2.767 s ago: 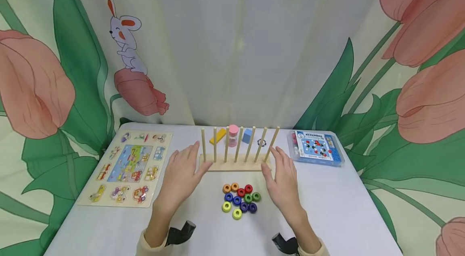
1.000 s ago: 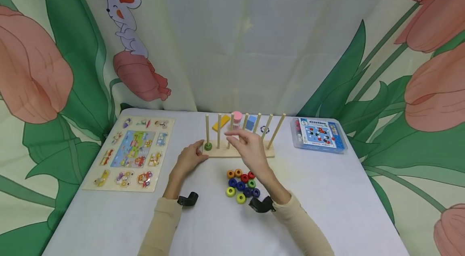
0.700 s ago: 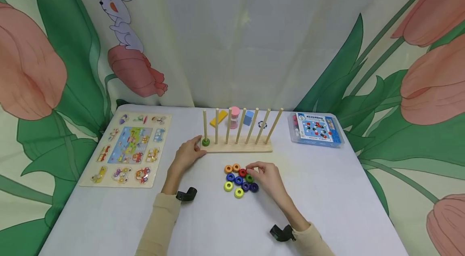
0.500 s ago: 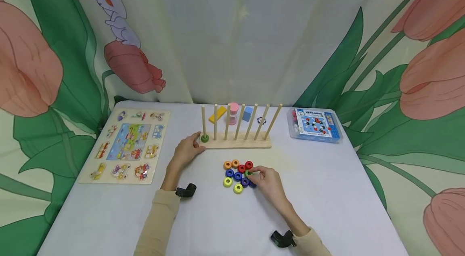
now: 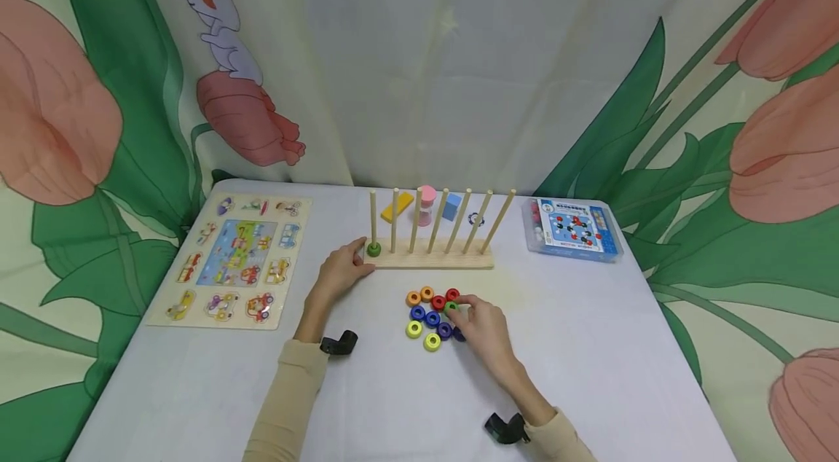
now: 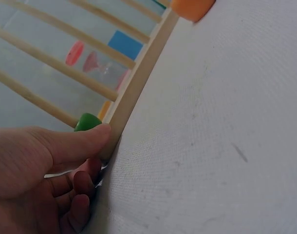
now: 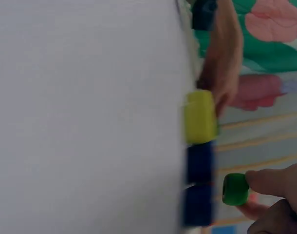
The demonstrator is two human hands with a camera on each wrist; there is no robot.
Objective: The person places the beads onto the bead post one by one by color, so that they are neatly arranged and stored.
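My left hand (image 5: 338, 274) grips the left end of a wooden peg stand (image 5: 432, 260), thumb on the front edge of its base. Several upright pegs rise from it, and a green bead (image 5: 373, 250) sits at the foot of the leftmost one. Over the loose beads, my right hand (image 5: 490, 334) pinches a second green bead (image 7: 234, 189) between thumb and finger. Around it lie red beads (image 5: 438, 303), orange beads (image 5: 413, 298), blue beads (image 5: 432, 318), yellow beads (image 5: 432, 342) and dark purple beads (image 5: 444, 331), one purple partly hidden by the hand.
At the left lies a wooden picture puzzle board (image 5: 229, 258). Behind the pegs are a yellow block (image 5: 397, 207), a pink sand timer (image 5: 427, 203) and a blue block (image 5: 451, 207). A clear-blue boxed set (image 5: 573, 230) lies at the right.
A green bead has come onto the leftmost peg. My left hand has taken hold of the stand's end. From over the pegs, my right hand has come back to the beads and pinched another green one.
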